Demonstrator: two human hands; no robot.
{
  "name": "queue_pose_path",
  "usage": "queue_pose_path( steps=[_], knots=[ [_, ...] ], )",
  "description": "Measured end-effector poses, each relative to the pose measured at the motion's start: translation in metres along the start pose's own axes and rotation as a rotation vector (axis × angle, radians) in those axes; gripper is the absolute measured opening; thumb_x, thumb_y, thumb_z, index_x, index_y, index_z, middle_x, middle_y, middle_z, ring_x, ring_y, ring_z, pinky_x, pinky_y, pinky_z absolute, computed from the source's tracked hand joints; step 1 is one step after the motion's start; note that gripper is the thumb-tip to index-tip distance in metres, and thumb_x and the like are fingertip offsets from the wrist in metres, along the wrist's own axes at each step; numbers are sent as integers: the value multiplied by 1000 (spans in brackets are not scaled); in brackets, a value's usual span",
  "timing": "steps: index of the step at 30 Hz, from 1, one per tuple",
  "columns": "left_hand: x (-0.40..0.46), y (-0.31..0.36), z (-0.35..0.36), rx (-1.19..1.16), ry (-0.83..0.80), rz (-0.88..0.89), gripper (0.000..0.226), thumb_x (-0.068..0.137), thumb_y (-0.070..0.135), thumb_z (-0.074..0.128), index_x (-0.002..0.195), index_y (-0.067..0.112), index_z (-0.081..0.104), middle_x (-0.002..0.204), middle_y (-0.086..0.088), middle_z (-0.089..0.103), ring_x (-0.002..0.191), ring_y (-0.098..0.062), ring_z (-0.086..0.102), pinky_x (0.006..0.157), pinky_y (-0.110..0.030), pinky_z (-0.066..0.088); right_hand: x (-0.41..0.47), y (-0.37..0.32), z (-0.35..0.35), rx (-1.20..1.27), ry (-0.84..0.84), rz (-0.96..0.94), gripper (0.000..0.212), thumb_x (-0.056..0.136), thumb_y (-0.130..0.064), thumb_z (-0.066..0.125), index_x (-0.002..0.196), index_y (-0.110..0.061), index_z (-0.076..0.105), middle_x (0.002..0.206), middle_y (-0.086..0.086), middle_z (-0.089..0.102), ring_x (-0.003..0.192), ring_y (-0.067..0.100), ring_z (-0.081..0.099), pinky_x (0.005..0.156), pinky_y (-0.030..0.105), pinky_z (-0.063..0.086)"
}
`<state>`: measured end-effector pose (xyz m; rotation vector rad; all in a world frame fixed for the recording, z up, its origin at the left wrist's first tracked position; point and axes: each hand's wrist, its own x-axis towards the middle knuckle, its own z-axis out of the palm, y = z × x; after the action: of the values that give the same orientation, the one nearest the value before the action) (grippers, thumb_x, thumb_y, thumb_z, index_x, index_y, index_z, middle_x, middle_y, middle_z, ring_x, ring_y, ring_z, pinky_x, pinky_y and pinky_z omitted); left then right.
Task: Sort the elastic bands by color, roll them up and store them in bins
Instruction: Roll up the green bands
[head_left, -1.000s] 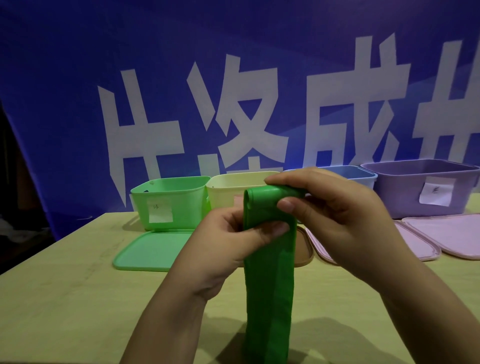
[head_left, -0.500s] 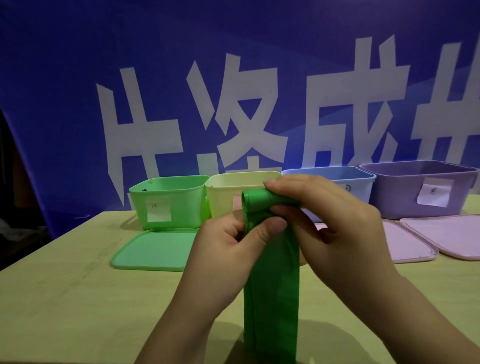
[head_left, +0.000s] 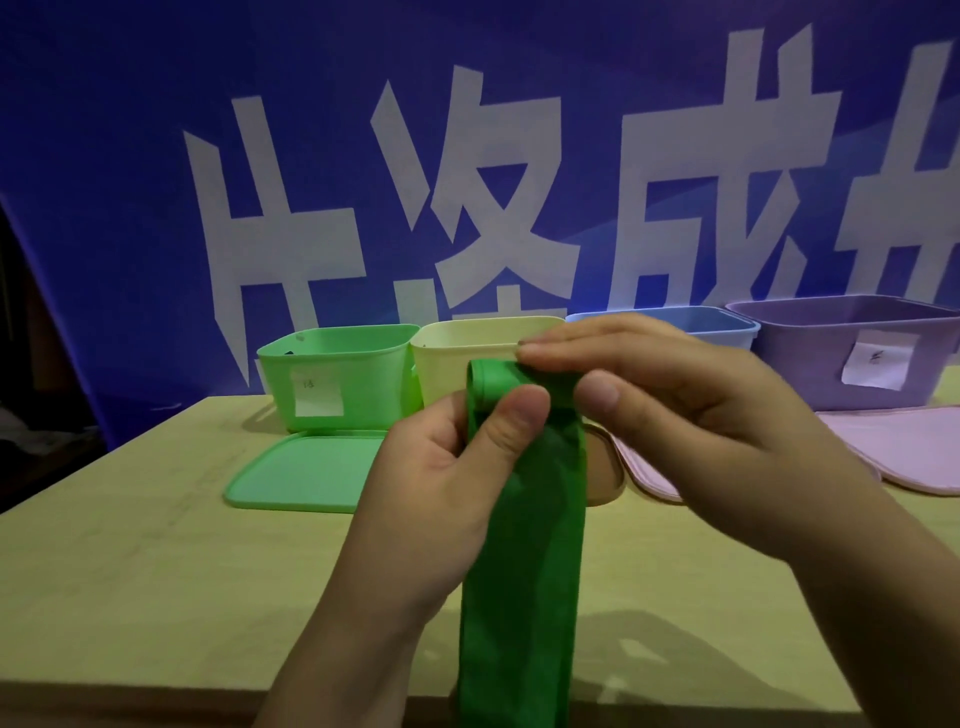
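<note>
Both hands — left hand (head_left: 441, 467) and right hand (head_left: 691, 410) — pinch the rolled top of a wide green elastic band (head_left: 524, 545), its flat tail hanging between the wrists — four pastel plastic bins (head_left: 343, 374) just beyond.

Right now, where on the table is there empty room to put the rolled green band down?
The bare wooden table is free left of the left hand, in front of the flat green lid. A smaller patch lies right of the green elastic band, under the right hand. The back is crowded with bins and pink lids.
</note>
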<state>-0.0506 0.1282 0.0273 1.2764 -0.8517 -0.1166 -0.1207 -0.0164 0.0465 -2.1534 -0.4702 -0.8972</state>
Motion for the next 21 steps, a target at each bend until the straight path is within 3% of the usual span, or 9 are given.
queue_pose_path(
  steps=[4, 6, 8, 10, 12, 15, 17, 21],
  knots=[
    [3, -4, -2, -45, -36, 3, 28, 55, 45, 62, 76, 32, 74, 77, 4, 75, 73, -9, 72, 58, -20, 54, 6, 1, -1, 19, -68, 169, 31, 84, -54, 45, 113, -48, 55, 108, -30, 60, 102, -10, 56, 80, 7, 47],
    [4, -8, -4, -47, -25, 17, 20, 63, 36, 68, 78, 24, 74, 78, 3, 75, 74, -9, 71, 59, -18, 54, 8, 0, 0, -41, -100, 151, 28, 83, -54, 46, 108, -46, 57, 106, -30, 60, 100, -10, 57, 77, 5, 46],
    [5, -10, -6, -9, -43, 49, 14, 69, 33, 72, 82, 28, 74, 82, 6, 75, 78, -7, 70, 63, -16, 52, 7, 0, 0, -80, -86, 105, 27, 80, -45, 52, 107, -45, 58, 105, -29, 61, 99, -11, 57, 77, 4, 45],
    [6, -10, -8, -6, -63, 64, 17, 68, 33, 71, 84, 39, 73, 84, 10, 75, 81, -4, 70, 65, -14, 52, 4, 3, 1, -116, -37, 49, 27, 81, -43, 57, 109, -43, 60, 109, -29, 60, 103, -10, 56, 82, 5, 45],
    [8, -11, -12, -35, -72, 59, 18, 71, 26, 73, 83, 40, 74, 84, 9, 75, 82, -5, 70, 67, -16, 52, 2, 6, 4, -175, 28, -11, 33, 82, -46, 53, 114, -42, 58, 112, -30, 59, 106, -9, 55, 86, 11, 46],
    [13, -11, -20, -153, -175, -7, 23, 62, 22, 81, 84, 29, 76, 87, 2, 75, 86, -13, 70, 71, -21, 55, 1, 9, 7, -174, 96, -50, 38, 82, -45, 52, 119, -39, 54, 111, -28, 61, 108, -5, 56, 84, 20, 51],
    [18, -17, -27, -249, -251, -44, 42, 49, 30, 89, 88, 20, 77, 89, -4, 75, 87, -17, 70, 72, -25, 56, 0, 8, 8, -158, 122, -79, 34, 82, -40, 55, 116, -37, 58, 110, -22, 64, 108, 0, 58, 83, 24, 52],
    [25, -22, -35, -353, -356, -130, 51, 49, 29, 89, 95, 15, 75, 91, -7, 74, 85, -19, 70, 68, -27, 56, 4, 2, 2, -86, 112, -104, 30, 82, -32, 58, 112, -31, 63, 109, -15, 66, 105, 5, 61, 86, 20, 51]
  ],
)
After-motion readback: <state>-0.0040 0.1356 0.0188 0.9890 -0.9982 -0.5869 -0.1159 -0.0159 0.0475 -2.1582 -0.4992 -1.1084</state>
